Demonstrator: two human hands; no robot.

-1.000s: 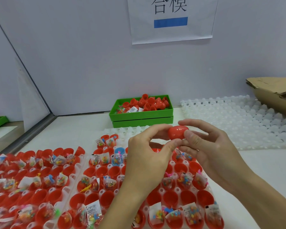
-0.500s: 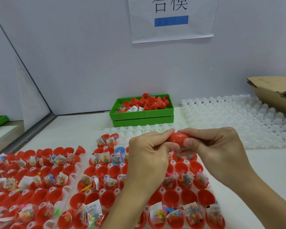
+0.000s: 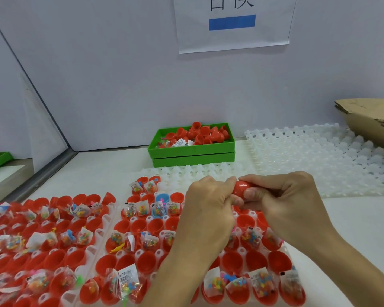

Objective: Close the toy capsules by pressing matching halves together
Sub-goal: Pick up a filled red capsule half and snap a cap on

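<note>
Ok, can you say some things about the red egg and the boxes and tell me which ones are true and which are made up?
1. Both hands grip one red capsule. True: the left hand and the right hand curl round it.
2. The green tray by the wall holds blue halves. False: the halves in it are red.
3. One blue cup sits among the red cups in the near white tray. True.
4. The white tray at the right is full of red cups. False: no cups show in it.
5. The capsule rests on the table. False: it is held above the trays.
</note>
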